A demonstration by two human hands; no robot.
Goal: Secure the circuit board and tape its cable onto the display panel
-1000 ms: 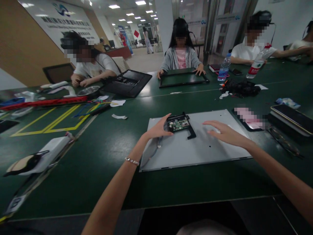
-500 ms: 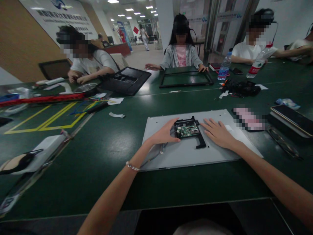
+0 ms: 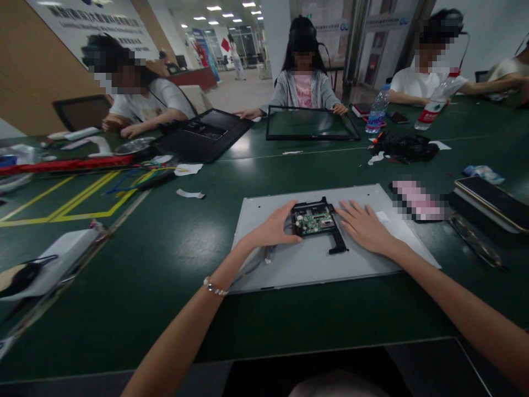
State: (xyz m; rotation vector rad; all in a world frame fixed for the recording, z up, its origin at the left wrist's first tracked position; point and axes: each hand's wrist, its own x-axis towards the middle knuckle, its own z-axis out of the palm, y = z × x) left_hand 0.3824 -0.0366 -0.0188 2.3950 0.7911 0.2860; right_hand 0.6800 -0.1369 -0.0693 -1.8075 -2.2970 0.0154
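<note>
A flat grey metal-backed panel (image 3: pixel 297 271) lies on the green table. On it sits a black plastic bracket (image 3: pixel 339 241) around a green circuit board (image 3: pixel 314 223). My left hand (image 3: pixel 273 227) curves about the bracket's left side, fingers at its upper corner and thumb at its lower one. Thin cables (image 3: pixel 253 269) run out below that hand, partly hidden by it. To the right of the bracket, my right hand (image 3: pixel 368 230) lies flat on the panel with its fingers spread. Its fingertips are close to the bracket's edge; whether they touch cannot be told.
Right of the panel lie a pink phone (image 3: pixel 417 199), glasses (image 3: pixel 475 241) and a dark phone on a case (image 3: pixel 494 201). Bottles (image 3: pixel 378 110) and a black bundle (image 3: pixel 405 148) stand farther back. Across the table, a person holds a black frame (image 3: pixel 312 138); another sits by a black casing (image 3: pixel 202 135).
My hands keep nearly the same places on the bracket and panel. The person opposite has tilted the black frame up slightly. The whole view has shifted a little.
</note>
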